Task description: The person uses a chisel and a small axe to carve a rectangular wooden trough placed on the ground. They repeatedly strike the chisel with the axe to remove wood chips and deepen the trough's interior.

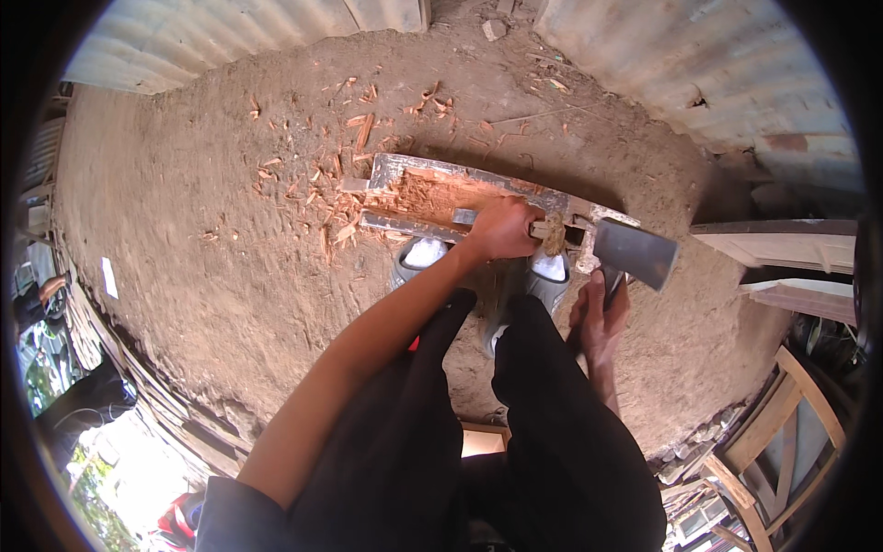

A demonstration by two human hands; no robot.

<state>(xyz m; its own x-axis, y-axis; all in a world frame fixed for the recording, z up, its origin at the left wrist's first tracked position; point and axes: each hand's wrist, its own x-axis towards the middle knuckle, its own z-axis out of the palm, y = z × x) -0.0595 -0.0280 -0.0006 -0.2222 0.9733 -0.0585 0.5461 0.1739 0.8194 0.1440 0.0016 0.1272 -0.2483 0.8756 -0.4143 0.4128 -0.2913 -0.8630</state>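
A hollowed piece of wood [418,198], raw reddish inside with dark weathered sides, lies across the ground in front of my feet. My left hand [506,228] is closed around a chisel [464,216]. The chisel's grey blade lies in the hollow, pointing left, and its worn, frayed handle end sticks out to the right of my fist. My right hand [602,317] grips the handle of a hammer-like tool with a broad dark head [636,251]. That head is just right of the chisel's handle end, over the wood's right end; whether they touch I cannot tell.
Reddish wood chips [363,133] lie scattered on the dirt floor [202,175]. My shoes [550,285] are close against the wood's near side. Corrugated metal sheets [727,74] stand at the back, wooden boards [782,244] at the right. A person's hand [52,287] shows at far left.
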